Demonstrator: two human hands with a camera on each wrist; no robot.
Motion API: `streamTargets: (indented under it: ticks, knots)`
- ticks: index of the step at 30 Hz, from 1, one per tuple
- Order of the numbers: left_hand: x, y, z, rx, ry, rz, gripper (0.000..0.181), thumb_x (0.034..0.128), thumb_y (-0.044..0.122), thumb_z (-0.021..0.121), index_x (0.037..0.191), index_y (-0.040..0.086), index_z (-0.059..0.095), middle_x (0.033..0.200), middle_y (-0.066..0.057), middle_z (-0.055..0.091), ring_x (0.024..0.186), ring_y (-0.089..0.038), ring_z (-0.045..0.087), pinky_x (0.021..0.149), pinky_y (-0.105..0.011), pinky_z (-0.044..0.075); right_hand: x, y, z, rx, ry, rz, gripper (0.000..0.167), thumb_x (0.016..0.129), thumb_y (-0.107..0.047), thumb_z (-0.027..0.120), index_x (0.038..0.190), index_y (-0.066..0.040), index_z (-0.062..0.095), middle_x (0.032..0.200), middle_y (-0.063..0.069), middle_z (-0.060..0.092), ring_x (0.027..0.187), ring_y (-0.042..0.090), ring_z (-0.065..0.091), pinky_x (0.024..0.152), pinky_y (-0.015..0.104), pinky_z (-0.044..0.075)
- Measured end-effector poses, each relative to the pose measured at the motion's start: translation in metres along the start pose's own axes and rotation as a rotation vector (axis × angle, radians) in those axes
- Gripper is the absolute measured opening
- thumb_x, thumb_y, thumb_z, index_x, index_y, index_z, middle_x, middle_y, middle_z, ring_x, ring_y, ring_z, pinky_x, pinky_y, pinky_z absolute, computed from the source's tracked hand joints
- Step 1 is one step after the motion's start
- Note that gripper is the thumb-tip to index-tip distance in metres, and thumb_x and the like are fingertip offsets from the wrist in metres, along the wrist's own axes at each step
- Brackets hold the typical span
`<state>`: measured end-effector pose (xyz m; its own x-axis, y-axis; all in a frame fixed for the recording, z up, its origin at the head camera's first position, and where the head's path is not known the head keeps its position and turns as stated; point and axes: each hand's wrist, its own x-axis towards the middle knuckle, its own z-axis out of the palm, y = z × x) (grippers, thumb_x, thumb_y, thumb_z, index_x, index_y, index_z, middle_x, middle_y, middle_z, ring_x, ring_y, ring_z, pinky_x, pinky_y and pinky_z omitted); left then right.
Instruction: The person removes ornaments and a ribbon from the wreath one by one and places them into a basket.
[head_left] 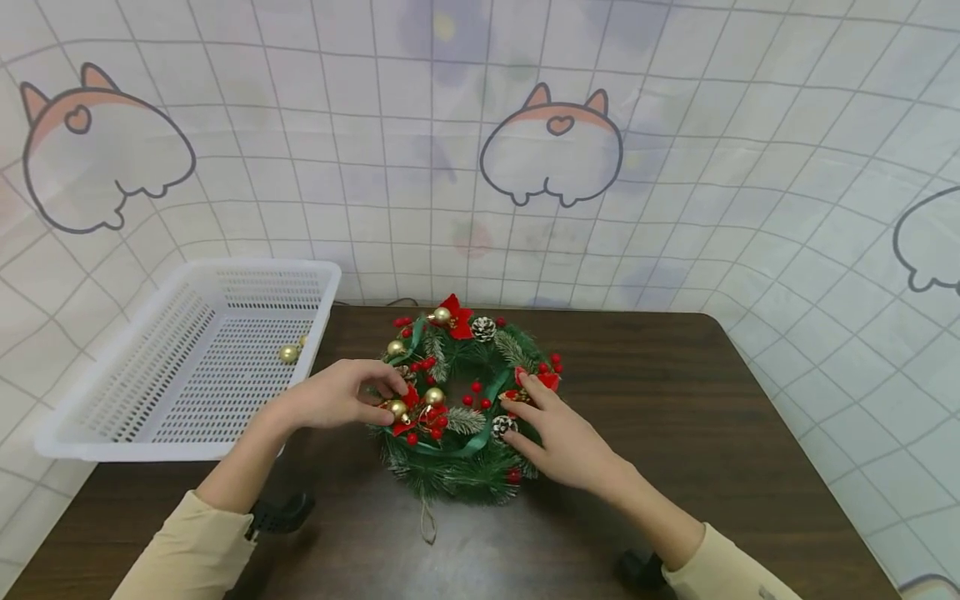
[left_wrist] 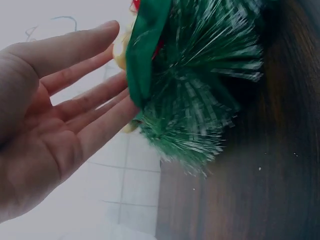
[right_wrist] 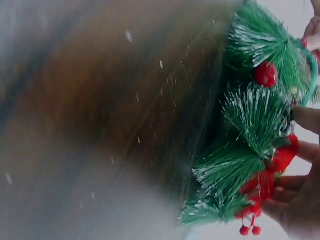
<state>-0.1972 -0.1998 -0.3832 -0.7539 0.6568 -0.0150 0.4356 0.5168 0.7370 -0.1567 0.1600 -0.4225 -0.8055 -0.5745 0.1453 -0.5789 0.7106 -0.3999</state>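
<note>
A green Christmas wreath [head_left: 427,477] lies on the dark table, trimmed with red flowers, berries, pine cones and a green ribbon [left_wrist: 142,55]. At its left side, my left hand [head_left: 341,393] reaches over the decorations. Its thumb and fingers are spread about a gold ball [head_left: 397,408]; in the left wrist view they look mostly straight, with some tips behind the ribbon. My right hand [head_left: 566,437] rests on the wreath's right side. Its spread fingers touch a red flower [right_wrist: 284,154], and the thumb lies beside a frosted pine cone [head_left: 503,427].
A white plastic basket [head_left: 322,321] stands at the left, with gold balls [head_left: 288,354] near its right wall. A twine loop [head_left: 428,527] sticks out from the wreath's front. A tile-patterned cloth [head_left: 420,233] hangs behind the table [head_left: 660,375].
</note>
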Motion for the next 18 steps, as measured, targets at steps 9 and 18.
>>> streamTargets:
  ticks: [9,18]
  knots:
    - [0.002,-0.011,0.007,0.085,0.078,0.06,0.027,0.089,0.005,0.081,0.115,0.008,0.074,0.123,-0.003,0.066,0.115,-0.027,0.062,0.094,-0.044,0.056,0.003,-0.012,0.006,-0.136,0.099,0.022,0.047,0.1,-0.041,0.068,0.134,-0.01,0.068,0.153,0.026,0.044,0.14,0.042,0.045,0.107,0.056,0.044]
    - [0.001,-0.011,0.009,0.155,0.129,0.094,0.023,0.0903,0.007,0.08,0.112,0.009,0.075,0.115,-0.002,0.065,0.1,-0.021,0.065,0.084,-0.044,0.058,0.007,-0.016,0.003,-0.129,0.09,0.097,0.056,0.095,-0.051,0.071,0.135,-0.013,0.067,0.149,0.02,0.05,0.137,0.04,0.047,0.102,0.057,0.048]
